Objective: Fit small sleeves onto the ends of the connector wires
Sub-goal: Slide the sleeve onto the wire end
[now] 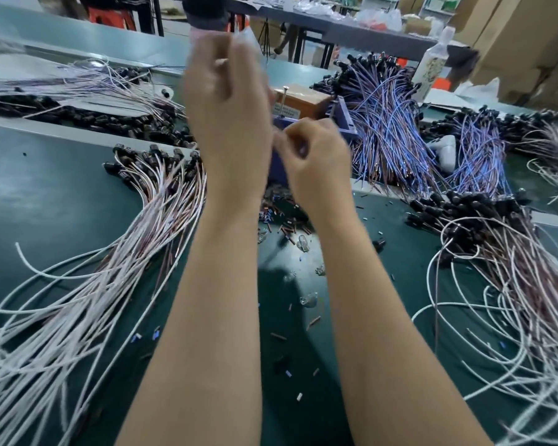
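- Motion blur is smearing both hands; I cannot tell whether the raised left hand (226, 101) is gripping anything.
- The lower right hand (316, 162) is curling its fingertips together, perhaps pinching something too blurred to tell.
- Loose sleeves (284, 226) are lying beneath the hands, with connector wires (94, 268) fanning out beside them.

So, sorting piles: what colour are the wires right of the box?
Blue and brown wires, head view.

You won't find a line you can read here. The white label (284, 110) on the front of the brown box (306, 99) carries printed rows, all too blurred; the bottle (431, 70) right of that box shows only a smeared pattern.
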The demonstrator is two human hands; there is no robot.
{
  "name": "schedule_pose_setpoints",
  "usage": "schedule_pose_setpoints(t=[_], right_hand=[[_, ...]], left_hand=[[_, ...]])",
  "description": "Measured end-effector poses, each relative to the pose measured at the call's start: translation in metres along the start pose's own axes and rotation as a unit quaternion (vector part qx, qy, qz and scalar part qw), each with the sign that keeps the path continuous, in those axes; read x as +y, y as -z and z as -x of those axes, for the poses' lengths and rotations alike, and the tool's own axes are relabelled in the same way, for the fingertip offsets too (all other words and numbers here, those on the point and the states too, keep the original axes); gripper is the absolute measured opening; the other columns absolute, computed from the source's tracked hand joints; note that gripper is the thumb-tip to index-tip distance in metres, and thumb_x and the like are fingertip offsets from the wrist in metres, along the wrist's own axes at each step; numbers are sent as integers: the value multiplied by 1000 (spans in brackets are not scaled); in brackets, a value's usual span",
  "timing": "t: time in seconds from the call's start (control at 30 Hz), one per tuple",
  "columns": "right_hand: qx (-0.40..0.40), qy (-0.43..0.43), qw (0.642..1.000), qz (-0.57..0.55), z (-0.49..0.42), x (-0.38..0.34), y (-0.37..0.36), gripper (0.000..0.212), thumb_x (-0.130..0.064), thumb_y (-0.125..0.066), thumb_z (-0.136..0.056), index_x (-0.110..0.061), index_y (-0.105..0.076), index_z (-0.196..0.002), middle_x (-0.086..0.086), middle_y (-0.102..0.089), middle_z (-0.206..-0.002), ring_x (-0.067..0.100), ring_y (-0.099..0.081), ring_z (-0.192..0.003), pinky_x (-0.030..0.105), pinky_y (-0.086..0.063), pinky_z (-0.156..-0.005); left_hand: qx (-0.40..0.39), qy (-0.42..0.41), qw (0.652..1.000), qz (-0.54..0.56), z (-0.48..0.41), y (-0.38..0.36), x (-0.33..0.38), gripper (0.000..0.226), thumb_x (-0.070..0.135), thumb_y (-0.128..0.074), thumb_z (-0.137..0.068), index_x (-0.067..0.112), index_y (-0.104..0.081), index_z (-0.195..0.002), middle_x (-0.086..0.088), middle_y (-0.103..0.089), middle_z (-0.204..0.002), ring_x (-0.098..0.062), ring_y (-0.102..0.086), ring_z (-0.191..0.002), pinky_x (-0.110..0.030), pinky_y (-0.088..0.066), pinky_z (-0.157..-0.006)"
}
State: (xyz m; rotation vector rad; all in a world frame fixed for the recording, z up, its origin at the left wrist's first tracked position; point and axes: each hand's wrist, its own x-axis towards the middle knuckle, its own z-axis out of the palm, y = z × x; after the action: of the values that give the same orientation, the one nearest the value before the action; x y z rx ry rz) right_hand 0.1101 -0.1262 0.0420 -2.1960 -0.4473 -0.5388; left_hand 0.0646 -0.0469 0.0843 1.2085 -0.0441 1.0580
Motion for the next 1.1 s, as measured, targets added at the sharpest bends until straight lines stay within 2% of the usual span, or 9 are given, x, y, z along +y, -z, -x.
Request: schedule_pose_setpoints(t=[0.1,0.17,0.27,0.33,0.43,0.53,0.73,0.9,1.1], right_hand=[[17,-40,997,-64,-7,7,40,16,-28,-57,-94,-18,-63,-84,-8,-62,-68,4,-54,-60,23,-46,-63],[-12,-61,992,-113,-6,11,61,19,-24,-57,-94,-18,-63,-76,-6,-64,-58,3,-54,-50,20,-46,-55],[-142,-127,969,-159,1,19,76,23,-19,-57,-94,-11,-65,-74,-1,-65,-54,6,-58,-45,16,-47,-48],[-255,-169,938,-162,7,26,78,24,-20,-56,-95,-8,-67,-77,4,-70,-62,10,-65,-54,17,-51,-52],[-336,-181,915,-132,9,37,74,25,-25,-56,-95,-10,-72,-83,9,-74,-80,13,-66,-64,20,-55,-61],[-338,-148,927,-66,7,42,67,23,-29,-58,-93,-15,-74,-83,3,-72,-80,11,-56,-62,25,-54,-64],[-246,-122,952,-133,5,38,45,20,-26,-64,-89,-7,-69,-84,8,-68,-73,7,-60,-55,22,-56,-61],[-259,-133,945,-148,6,40,43,16,-18,-62,-91,-6,-66,-82,12,-69,-74,9,-62,-53,19,-53,-56],[-259,-135,943,-156,6,40,42,15,-13,-60,-91,-8,-65,-77,11,-69,-72,8,-62,-51,18,-52,-53]], left_hand=[[-198,57,962,-178,6,-17,2,36,21,-45,-98,15,-50,-63,3,-50,-54,-4,-42,-41,-17,-37,-54],[-246,119,917,-290,5,-18,-9,40,31,-40,-100,13,-58,-69,-1,-65,-69,-5,-53,-52,-26,-46,-62],[-216,220,918,-251,12,-23,-26,33,29,-33,-103,14,-56,-84,-6,-69,-99,-14,-53,-65,-32,-49,-70],[-156,263,945,-115,17,-27,-33,28,21,-34,-103,17,-54,-84,0,-69,-90,-4,-44,-47,-21,-41,-51],[-111,243,957,-110,16,-27,-46,26,16,-41,-101,19,-57,-80,5,-65,-71,2,-38,-39,-18,-32,-49],[-103,232,954,-160,15,-22,-56,26,18,-45,-99,20,-58,-77,7,-57,-63,-2,-42,-48,-24,-38,-62],[-138,244,945,-168,21,-17,-61,15,16,-49,-98,11,-62,-93,5,-57,-66,-2,-43,-47,-21,-41,-53],[-169,247,939,-169,22,-16,-61,12,13,-52,-95,13,-61,-87,5,-59,-66,-4,-47,-54,-25,-45,-61],[-173,249,941,-151,23,-15,-63,14,13,-58,-92,16,-61,-79,1,-56,-67,-3,-45,-50,-20,-44,-52]])
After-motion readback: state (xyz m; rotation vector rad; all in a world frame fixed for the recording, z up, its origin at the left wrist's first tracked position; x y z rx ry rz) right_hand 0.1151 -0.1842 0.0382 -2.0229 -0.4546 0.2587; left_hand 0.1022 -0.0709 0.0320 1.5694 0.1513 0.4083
